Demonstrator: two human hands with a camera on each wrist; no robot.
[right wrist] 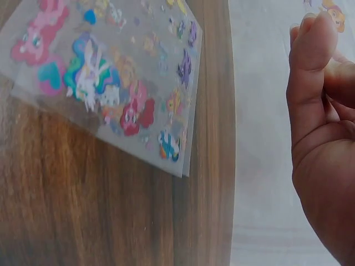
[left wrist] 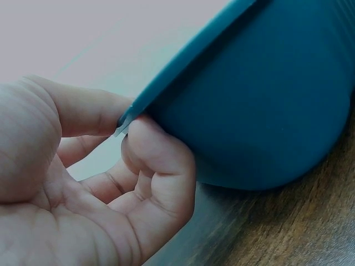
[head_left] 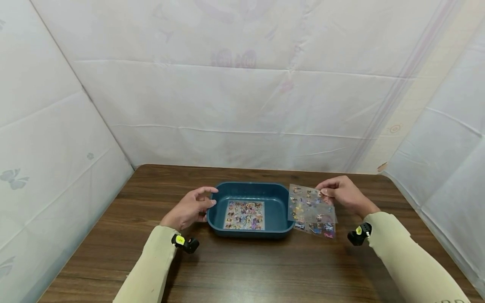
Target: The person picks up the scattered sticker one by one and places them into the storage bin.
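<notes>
A person's two forearms, in pale yellow-green sleeves, reach forward over a dark wooden counter [head_left: 265, 269] toward its far edge, elbows near the near edge. The left hand [head_left: 189, 208] sits at the left end of a dark teal tub [head_left: 278, 202], palm turned inward toward the tub, wrist low over the wood. Its fingers [left wrist: 158, 160] are curled and grip the tub's rim [left wrist: 183, 61]: the thumb lies over the top of the rim and the curled fingers press against the outer wall below it. The tub stands upright around the middle of the counter, closer to the far edge than the near one, with its long axis running left to right. A sticker sheet [head_left: 244, 215] crowded with small colourful figures lies flat on the tub's floor. The right hand [head_left: 342, 194] is raised just beside the tub's right end, back of the hand up, wrist slightly bent. Its fingertips [right wrist: 310, 50] pinch the far right corner of a clear sticker sheet [head_left: 311, 210] printed with cartoon ponies. That clear sheet hangs tilted, its near edge sloping down toward the counter, one side overlapping the tub's right rim; its long axis runs roughly from the far edge toward the near edge. White cloth walls [head_left: 242, 97] enclose the counter on three sides.
</notes>
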